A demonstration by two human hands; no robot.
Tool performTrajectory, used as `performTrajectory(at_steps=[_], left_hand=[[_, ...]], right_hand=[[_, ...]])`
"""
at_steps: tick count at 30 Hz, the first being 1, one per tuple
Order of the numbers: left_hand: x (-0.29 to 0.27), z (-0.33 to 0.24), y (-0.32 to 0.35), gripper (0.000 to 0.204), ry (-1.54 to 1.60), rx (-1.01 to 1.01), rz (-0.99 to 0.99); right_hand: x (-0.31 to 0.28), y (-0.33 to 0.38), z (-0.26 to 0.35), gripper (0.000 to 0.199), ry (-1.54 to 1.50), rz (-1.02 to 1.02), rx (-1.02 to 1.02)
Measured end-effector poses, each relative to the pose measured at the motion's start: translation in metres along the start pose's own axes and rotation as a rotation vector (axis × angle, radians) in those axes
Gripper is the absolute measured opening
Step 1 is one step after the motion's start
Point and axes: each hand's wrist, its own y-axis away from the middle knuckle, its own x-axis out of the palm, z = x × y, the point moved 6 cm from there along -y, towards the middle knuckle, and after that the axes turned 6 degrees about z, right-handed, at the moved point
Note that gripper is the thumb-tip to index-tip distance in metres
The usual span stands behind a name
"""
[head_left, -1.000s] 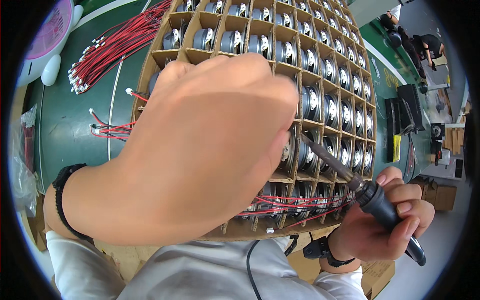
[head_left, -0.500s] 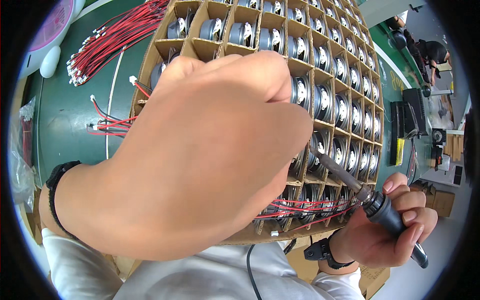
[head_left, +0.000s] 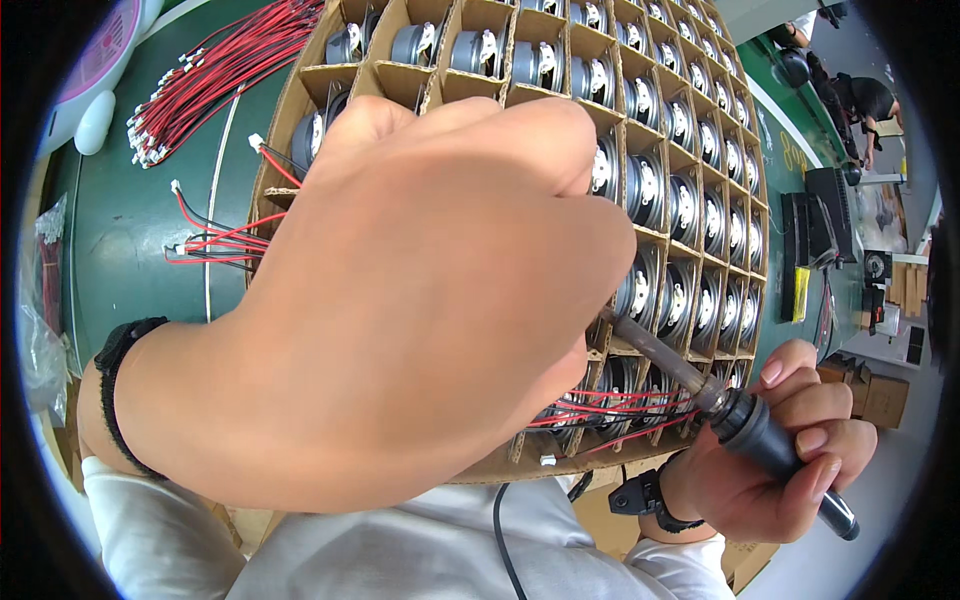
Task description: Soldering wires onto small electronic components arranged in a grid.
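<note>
My left hand (head_left: 410, 300) is closed, knuckles up, over a cardboard divider box (head_left: 285, 120). Its fingertips and whatever they pinch are hidden beneath it. Small round speakers (head_left: 645, 193) with metal backs and white terminal strips stand on edge in the box's cells. In my right hand (head_left: 745, 490) is a soldering iron (head_left: 750, 425) with a black handle, slanting up and left. The iron's tip reaches down among the cells beside my left hand; what it touches is out of sight. Red and black wires (head_left: 625, 408) lie across the nearest row.
More wires with white plugs (head_left: 215, 238) hang over the box's left edge. On the green table (head_left: 130, 240) lies a thick bundle of red and black leads (head_left: 235, 75). A pink and white appliance (head_left: 105, 50) stands far left, a black device (head_left: 830, 215) right. Another person (head_left: 868, 100) is far right.
The soldering iron's tip has shifted slightly left and down, closer under my left hand. The box appears a little higher and further left in view. Both hands keep their grip.
</note>
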Motion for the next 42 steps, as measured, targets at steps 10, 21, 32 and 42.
performTrajectory(at_steps=[10,21,32,42], left_hand=[[0.007,0.005,0.002,0.016,0.007,0.030,-0.058],[0.009,0.008,0.004,0.016,0.100,0.016,-0.132],[0.007,0.006,0.006,0.016,-0.012,-0.002,-0.017],[0.010,0.008,0.005,0.016,0.036,0.003,-0.080]], right_hand=[[0.006,0.007,0.008,0.022,0.069,0.108,-0.127],[0.009,0.010,0.016,0.024,0.167,0.226,-0.246],[0.011,0.012,0.017,0.027,0.191,0.230,-0.257],[0.011,0.014,0.018,0.025,0.186,0.223,-0.264]])
